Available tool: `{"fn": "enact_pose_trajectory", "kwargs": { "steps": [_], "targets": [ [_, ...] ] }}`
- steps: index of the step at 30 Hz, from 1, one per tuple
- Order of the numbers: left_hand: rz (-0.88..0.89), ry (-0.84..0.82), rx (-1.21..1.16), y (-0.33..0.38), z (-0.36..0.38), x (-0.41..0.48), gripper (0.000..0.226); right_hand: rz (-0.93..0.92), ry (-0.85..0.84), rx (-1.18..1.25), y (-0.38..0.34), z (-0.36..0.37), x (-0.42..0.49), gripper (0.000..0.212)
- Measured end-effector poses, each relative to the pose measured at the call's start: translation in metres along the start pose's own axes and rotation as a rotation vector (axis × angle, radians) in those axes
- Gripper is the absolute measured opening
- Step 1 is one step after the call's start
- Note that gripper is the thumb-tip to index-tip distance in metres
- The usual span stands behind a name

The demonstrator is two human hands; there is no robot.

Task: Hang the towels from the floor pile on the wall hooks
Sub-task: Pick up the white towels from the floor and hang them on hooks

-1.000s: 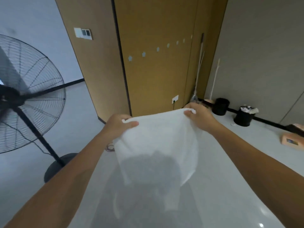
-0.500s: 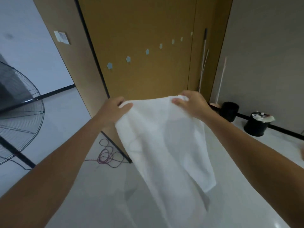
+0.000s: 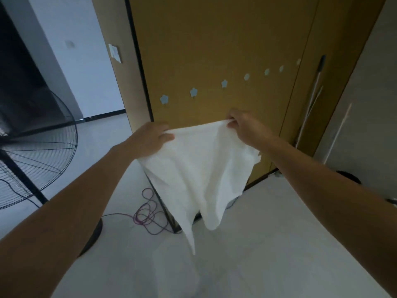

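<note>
At 9 o'clock in the view stands one black floor fan [image 3: 32, 160], and at about 7 o'clock from the towel a purple cable [image 3: 148, 214] lies looped on the pale floor [image 3: 279, 233].

The left arm reaches forward from the 7 o'clock corner. The left hand [image 3: 150, 138] is held palm down, its thumb lying over the top edge of one white towel [image 3: 199, 168] and its fingers curled beneath, so it grips the cloth's left end.

The towel is off the floor, stretched between the two hands in front of the brown wall panel [image 3: 214, 39]. Its body sags toward 6 o'clock and ends in two loose points.

At 12 o'clock above the towel are seven pale blue, flower-shaped wall hooks [image 3: 193, 92], in a line that climbs toward 2 o'clock. All are bare, and the towel's top edge is below them, touching none.

The right arm comes in from 4 o'clock. The right hand [image 3: 245, 127] pinches the towel's right upper edge between thumb and bent fingers.

At 3 o'clock three long handles [image 3: 315, 87] lean in the corner, with one black bin [image 3: 349, 177] below.
</note>
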State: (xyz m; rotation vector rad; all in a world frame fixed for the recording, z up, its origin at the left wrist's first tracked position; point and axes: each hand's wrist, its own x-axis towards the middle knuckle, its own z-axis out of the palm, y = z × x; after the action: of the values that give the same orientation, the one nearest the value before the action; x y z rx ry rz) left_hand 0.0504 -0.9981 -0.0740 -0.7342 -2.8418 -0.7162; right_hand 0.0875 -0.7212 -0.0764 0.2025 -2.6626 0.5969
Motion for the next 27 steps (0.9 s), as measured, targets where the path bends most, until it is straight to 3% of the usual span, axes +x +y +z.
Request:
{"fn": "enact_pose_trajectory", "kwargs": {
  "steps": [6, 11, 16, 22, 25, 27],
  "targets": [
    [-0.040, 0.110, -0.106, -0.033, -0.014, 0.088, 0.015, -0.032, -0.071, 0.018, 0.007, 0.021, 0.099, 0.023],
    [0.045, 0.147, -0.209, -0.046, -0.036, 0.157, 0.031, -0.078, -0.078, 0.037, 0.012, 0.021, 0.170, 0.023],
    [0.092, 0.243, -0.267, -0.037, -0.055, 0.212, 0.043, -0.143, 0.047, 0.214, 0.009, 0.021, 0.231, 0.027],
    [0.005, 0.424, -0.384, -0.014, -0.088, 0.268, 0.028, -0.317, 0.173, 0.310, 0.008, 0.007, 0.311, 0.027],
    [-0.021, 0.469, -0.350, -0.009, -0.110, 0.286, 0.007, -0.338, 0.206, 0.392, 0.011, -0.008, 0.349, 0.036],
    [0.000, 0.493, -0.317, -0.007, -0.123, 0.297, 0.018, -0.368, 0.200, 0.438, 0.013, -0.017, 0.375, 0.037]
  ]
}}
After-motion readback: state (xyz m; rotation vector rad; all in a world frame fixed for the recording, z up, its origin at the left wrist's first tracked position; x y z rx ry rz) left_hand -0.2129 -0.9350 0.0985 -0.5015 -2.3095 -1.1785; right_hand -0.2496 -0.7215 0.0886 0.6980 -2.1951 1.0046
